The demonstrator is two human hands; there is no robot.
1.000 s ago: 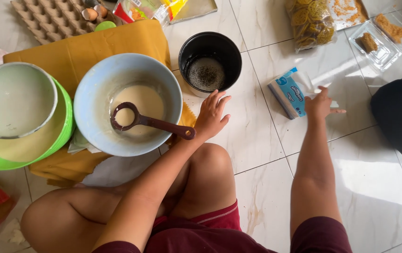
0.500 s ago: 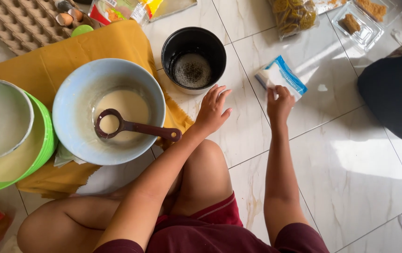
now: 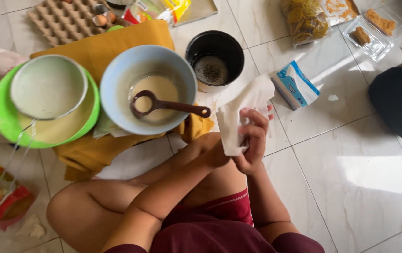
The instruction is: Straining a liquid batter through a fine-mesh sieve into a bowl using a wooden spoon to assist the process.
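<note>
My right hand [image 3: 253, 140] grips a white tissue [image 3: 238, 110] above my knee. The tissue is wrapped over the fingers of my left hand [image 3: 216, 154], which are mostly hidden; one fingertip peeks out at the tissue's right edge. To the left, on a yellow cloth [image 3: 116, 44], a light blue bowl [image 3: 116, 79] holds pale batter and a brown ladle [image 3: 168, 105]. A black pot [image 3: 216, 49] stands behind the tissue. A blue and white tissue pack [image 3: 295, 85] lies on the tiles to the right.
A green bowl [image 3: 4, 119] with a round sieve [image 3: 48, 86] of pale batter sits far left. An egg tray [image 3: 62, 21] and packets lie at the back. Clear boxes [image 3: 374, 30] of fried food and a snack bag [image 3: 306, 18] are back right. A dark shape [image 3: 400, 103] is at right.
My right hand pulled a tissue from the pack and brought it to my left hand. My left hand left the floor beside the bowl and now meets the right over my knee.
</note>
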